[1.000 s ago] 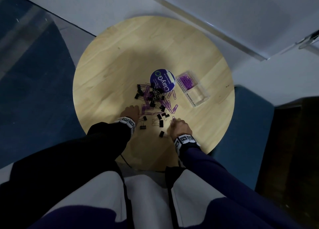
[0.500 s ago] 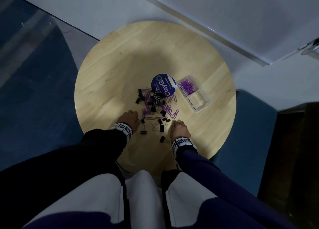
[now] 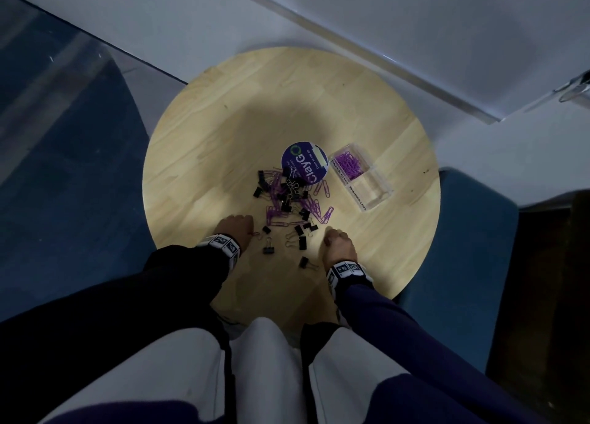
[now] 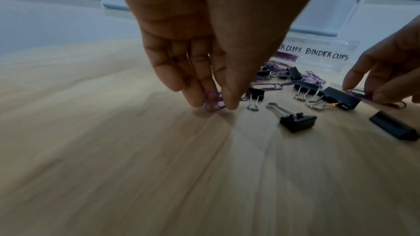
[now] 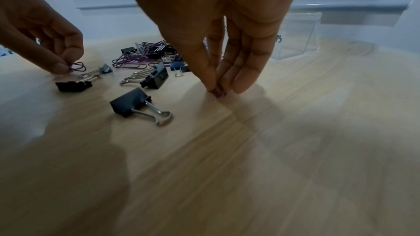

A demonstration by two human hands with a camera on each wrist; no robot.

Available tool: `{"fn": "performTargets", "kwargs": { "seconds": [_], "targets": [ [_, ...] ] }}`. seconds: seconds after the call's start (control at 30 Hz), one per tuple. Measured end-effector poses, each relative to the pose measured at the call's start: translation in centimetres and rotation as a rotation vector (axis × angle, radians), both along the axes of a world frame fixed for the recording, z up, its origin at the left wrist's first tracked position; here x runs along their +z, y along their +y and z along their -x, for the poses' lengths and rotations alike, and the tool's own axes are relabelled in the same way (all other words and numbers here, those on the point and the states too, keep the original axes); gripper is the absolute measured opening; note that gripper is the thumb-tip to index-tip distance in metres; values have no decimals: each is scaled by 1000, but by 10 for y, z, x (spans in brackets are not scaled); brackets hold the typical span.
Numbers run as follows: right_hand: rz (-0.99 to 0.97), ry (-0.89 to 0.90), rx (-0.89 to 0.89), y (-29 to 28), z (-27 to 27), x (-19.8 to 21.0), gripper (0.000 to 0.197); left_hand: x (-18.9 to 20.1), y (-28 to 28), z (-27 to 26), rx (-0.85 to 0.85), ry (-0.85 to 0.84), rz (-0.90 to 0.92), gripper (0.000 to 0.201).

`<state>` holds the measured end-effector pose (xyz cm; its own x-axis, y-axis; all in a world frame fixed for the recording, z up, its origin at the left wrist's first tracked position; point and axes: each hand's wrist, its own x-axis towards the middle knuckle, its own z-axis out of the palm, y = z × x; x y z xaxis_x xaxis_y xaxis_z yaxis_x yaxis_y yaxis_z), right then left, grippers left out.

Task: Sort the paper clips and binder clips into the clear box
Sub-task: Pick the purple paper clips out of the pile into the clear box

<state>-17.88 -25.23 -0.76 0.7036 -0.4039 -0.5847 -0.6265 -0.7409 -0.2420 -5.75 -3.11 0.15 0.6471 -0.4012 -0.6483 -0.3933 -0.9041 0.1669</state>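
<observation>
Left hand point(image 4: 204, 46) fingers pinch purple paper clip point(image 4: 212, 101) — right hand point(image 5: 227, 33) fingers pinch another clip point(image 5: 218, 92) on table point(image 3: 223, 129).

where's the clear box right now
In the head view the clear box sits on the round wooden table, right of the purple round lid and beyond the right hand, untouched.

The right hand point(image 5: 218, 30) points down at the table point(image 5: 295, 150), its fingertips point(image 5: 213, 85) pinching a purple paper clip point(image 5: 219, 93) against the wood. To the left lie black binder clips point(image 5: 138, 104) (one just beside the hand) and a pile point(image 5: 145, 55) of mixed clips. The left hand point(image 5: 43, 42) pinches another purple clip point(image 5: 77, 66); the clear box point(image 5: 300, 33) stands behind.
</observation>
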Motion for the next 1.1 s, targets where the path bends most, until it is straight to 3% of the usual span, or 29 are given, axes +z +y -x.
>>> {"fn": "performTargets", "kwargs": {
  "seconds": [0.17,0.3,0.5,0.57,0.7,0.77,0.87,0.93,1.0,1.1],
  "targets": [
    [-14,-83,-93,5,0,-1,27,6,6,-2,224,107,161,41],
    [-43,-81,-118,6,1,-2,30,11,16,-3,215,26,225,26],
    [-99,-227,-236,11,-3,5,9,21,8,-11,472,134,287,23],
    [-179,-284,-413,10,-7,18,12,21,0,-13,466,174,301,23],
    [-534,-339,-1070,-2,-14,35,31,16,-15,-18,398,155,278,19],
    [-653,-332,-1237,-8,-10,34,29,17,-22,-18,399,151,241,20],
    [-559,-235,-1088,-14,-1,32,28,17,-34,-16,366,183,164,40],
    [-317,-95,-748,-17,5,33,40,14,-40,-15,401,177,149,46],
    [-141,-10,-421,-14,11,32,36,7,-44,-15,411,134,133,43],
    [-35,-4,-172,-11,19,26,32,5,-48,-11,405,31,88,36]
  ]
}}
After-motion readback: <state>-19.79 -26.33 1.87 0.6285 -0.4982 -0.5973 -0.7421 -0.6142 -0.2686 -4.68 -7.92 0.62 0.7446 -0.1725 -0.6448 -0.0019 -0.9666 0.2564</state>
